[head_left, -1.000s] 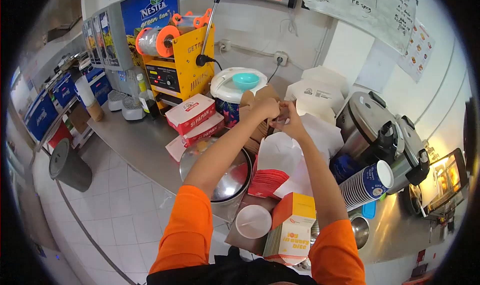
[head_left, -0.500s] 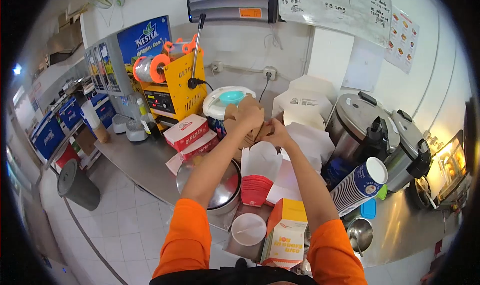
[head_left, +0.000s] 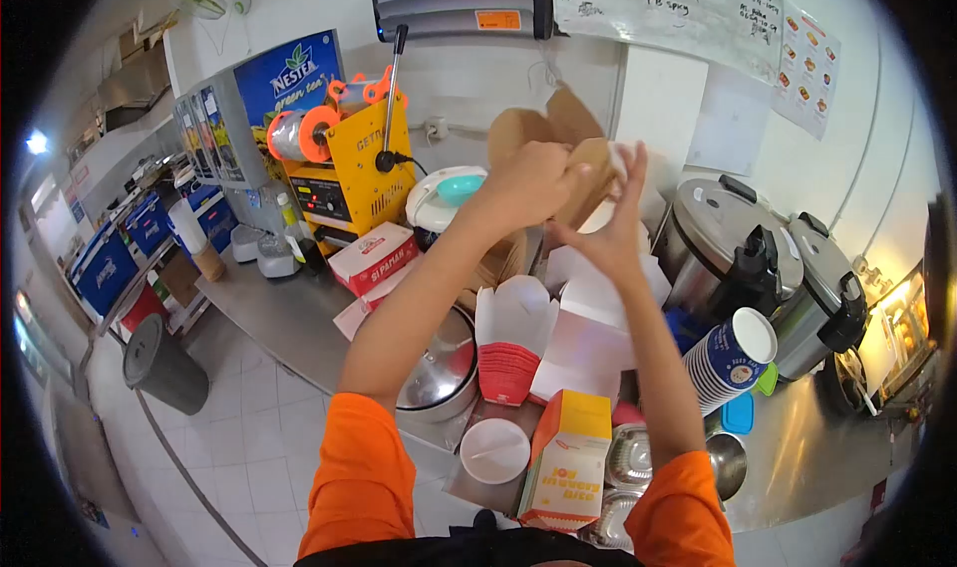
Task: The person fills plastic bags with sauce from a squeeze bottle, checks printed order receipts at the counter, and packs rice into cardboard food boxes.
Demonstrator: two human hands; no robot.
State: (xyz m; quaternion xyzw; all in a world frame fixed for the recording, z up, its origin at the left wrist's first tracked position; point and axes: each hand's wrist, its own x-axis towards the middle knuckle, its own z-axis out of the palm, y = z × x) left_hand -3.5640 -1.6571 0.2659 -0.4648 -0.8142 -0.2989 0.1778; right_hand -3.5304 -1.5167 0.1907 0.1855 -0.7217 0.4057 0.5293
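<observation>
My left hand (head_left: 533,183) is closed on a brown paper food box (head_left: 583,119), raised above the counter with its flaps standing open. Close to the box's right side, my right hand (head_left: 616,223) has its fingers and thumb spread apart. Whether the fingertips touch the cardboard I cannot tell. Below my hands, more brown paper boxes (head_left: 506,258) are partly hidden by my left forearm. A nested stack of red-and-white paper boxes (head_left: 506,368) stands nearer to me, beside white open cartons (head_left: 588,343).
A yellow cup-sealing machine (head_left: 364,158) and red boxes (head_left: 371,256) stand at the left. Large rice cookers (head_left: 723,238) and stacked blue paper cups (head_left: 733,358) are at the right. In front sit a metal pot (head_left: 439,373), a white bowl (head_left: 495,450) and a yellow-white carton (head_left: 566,467).
Both hands have risen and moved right from the brown boxes. My left hand has lifted a box, now opened out, and my right hand's fingers have spread.
</observation>
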